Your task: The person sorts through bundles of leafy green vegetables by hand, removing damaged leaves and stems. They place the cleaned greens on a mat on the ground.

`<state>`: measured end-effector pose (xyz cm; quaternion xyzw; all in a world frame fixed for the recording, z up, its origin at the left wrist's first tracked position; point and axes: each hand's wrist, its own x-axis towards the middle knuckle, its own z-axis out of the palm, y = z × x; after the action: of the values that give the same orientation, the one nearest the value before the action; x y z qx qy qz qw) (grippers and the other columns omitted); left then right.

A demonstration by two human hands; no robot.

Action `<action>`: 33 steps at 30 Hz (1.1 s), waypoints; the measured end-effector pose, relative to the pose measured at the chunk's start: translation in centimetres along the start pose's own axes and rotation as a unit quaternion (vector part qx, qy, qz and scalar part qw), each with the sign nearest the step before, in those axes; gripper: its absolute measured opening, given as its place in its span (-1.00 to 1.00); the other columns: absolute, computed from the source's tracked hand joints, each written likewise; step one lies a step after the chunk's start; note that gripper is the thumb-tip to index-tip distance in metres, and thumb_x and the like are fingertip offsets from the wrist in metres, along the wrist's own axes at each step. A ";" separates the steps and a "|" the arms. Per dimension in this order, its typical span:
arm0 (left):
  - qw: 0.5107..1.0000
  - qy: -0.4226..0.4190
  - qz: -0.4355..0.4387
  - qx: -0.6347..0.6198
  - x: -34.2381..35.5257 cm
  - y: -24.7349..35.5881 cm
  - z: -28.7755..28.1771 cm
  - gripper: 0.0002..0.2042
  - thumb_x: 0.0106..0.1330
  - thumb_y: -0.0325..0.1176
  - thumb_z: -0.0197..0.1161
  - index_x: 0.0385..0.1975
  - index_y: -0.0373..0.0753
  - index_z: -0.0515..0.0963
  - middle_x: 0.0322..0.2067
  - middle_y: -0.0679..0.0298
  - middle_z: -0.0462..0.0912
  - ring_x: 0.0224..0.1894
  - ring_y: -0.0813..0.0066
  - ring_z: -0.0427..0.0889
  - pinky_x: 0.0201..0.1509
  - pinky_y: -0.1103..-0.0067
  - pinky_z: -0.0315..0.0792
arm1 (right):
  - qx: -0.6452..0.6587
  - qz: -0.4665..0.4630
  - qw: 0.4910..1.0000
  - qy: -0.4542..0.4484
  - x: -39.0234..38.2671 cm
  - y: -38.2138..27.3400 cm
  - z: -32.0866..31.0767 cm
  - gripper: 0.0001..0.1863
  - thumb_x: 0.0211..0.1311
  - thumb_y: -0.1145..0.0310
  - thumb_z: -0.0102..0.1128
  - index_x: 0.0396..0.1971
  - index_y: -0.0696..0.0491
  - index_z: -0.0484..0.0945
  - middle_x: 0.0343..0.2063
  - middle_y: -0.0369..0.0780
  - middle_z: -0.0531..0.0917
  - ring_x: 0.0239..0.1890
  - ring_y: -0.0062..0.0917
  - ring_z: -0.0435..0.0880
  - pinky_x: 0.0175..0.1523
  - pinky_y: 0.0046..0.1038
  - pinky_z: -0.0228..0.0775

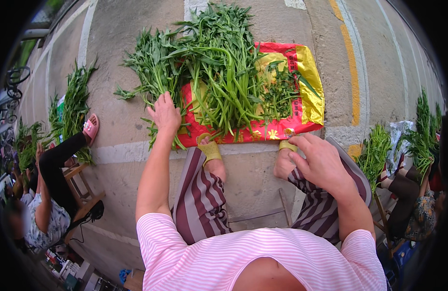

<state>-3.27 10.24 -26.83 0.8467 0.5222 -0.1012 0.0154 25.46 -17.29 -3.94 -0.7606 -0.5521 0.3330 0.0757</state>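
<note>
A large heap of water spinach [224, 72], with long pale stems and narrow leaves, lies in front of me, partly on a red and yellow plastic sheet [311, 92]. My left hand [165, 114] reaches to the stems of the left bunch of water spinach [158, 65], its thumb and fingers apart and the fingertips at the stems. Above my right knee hangs my right hand [313, 157], fingers loosely bent, thumb apart, nothing visible in it. Short loose leafy pieces [282, 92] lie on the sheet's right half.
My feet in yellow slippers [211, 151] touch the sheet's near edge. On the left, a seated person [44, 213] with pink sandals [90, 128] is beside more greens [76, 104]. At the right, another person [420, 213] handles greens [420, 140]. Painted lines cross the concrete ground [117, 121].
</note>
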 end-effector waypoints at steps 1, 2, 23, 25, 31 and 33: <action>0.992 -0.052 -0.044 -0.107 0.5 0.7 -0.1 -0.24 0.06 -0.20 0.46 0.29 -0.29 0.30 0.20 0.16 0.46 0.18 0.10 0.50 0.30 0.06 0.27 | 0.002 -0.001 1.000 -0.003 0.0 -0.1 -0.2 -0.71 0.25 0.26 0.21 -0.12 0.12 0.57 -0.33 -0.10 0.60 -0.21 -0.16 0.62 -0.14 -0.17 0.44; 0.968 -0.104 -0.086 -0.213 1.3 1.9 0.0 -0.24 0.06 -0.19 0.47 0.27 -0.32 0.32 0.17 0.13 0.49 0.15 0.09 0.52 0.27 0.14 0.33 | 0.003 -0.001 1.000 -0.006 -0.1 -0.3 -0.4 -0.71 0.25 0.26 0.21 -0.12 0.12 0.57 -0.33 -0.09 0.60 -0.21 -0.16 0.62 -0.14 -0.17 0.44; 0.613 -0.246 -0.258 -0.705 4.0 5.6 5.3 -0.64 0.21 -0.32 0.43 -0.06 -0.20 0.48 -0.33 0.34 0.62 -0.24 0.50 0.59 -0.05 0.36 0.49 | 0.031 -0.011 0.999 -0.038 -1.2 0.2 -2.5 -0.65 0.24 0.30 0.21 0.01 0.05 0.51 -0.12 -0.11 0.60 -0.08 -0.16 0.59 0.01 -0.23 0.43; 0.628 -0.156 -0.231 -0.726 3.5 7.8 3.1 -0.75 0.24 -0.40 0.39 -0.15 -0.25 0.52 -0.43 0.37 0.60 -0.41 0.61 0.58 -0.28 0.55 0.53 | 0.034 -0.009 0.999 -0.030 -1.4 0.3 -2.4 -0.65 0.24 0.30 0.21 0.01 0.06 0.51 -0.12 -0.11 0.60 -0.08 -0.15 0.58 0.02 -0.23 0.42; 0.778 -0.028 -0.105 -0.619 1.7 13.2 -0.7 -0.62 0.21 -0.35 0.39 -0.04 -0.37 0.48 -0.33 0.20 0.62 -0.36 0.37 0.60 -0.19 0.47 0.53 | 0.028 -0.017 0.999 -0.036 -1.6 0.2 -2.4 -0.64 0.27 0.27 0.20 0.00 0.10 0.52 -0.12 -0.13 0.60 -0.06 -0.21 0.58 0.02 -0.24 0.40; 0.895 -0.020 -0.057 -0.442 0.5 15.2 -1.5 -0.50 0.19 -0.30 0.37 0.09 -0.37 0.43 0.11 -0.10 0.36 0.15 0.01 0.40 0.26 0.34 0.31 | 0.021 -0.017 0.999 -0.034 -1.8 0.2 -2.5 -0.64 0.28 0.25 0.20 0.00 0.12 0.52 -0.13 -0.15 0.60 -0.06 -0.25 0.58 0.01 -0.25 0.40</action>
<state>10.67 3.92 -26.71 0.7193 0.5597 0.1226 0.3929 26.77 -18.29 -1.37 -0.7377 -0.5598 0.3691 0.0782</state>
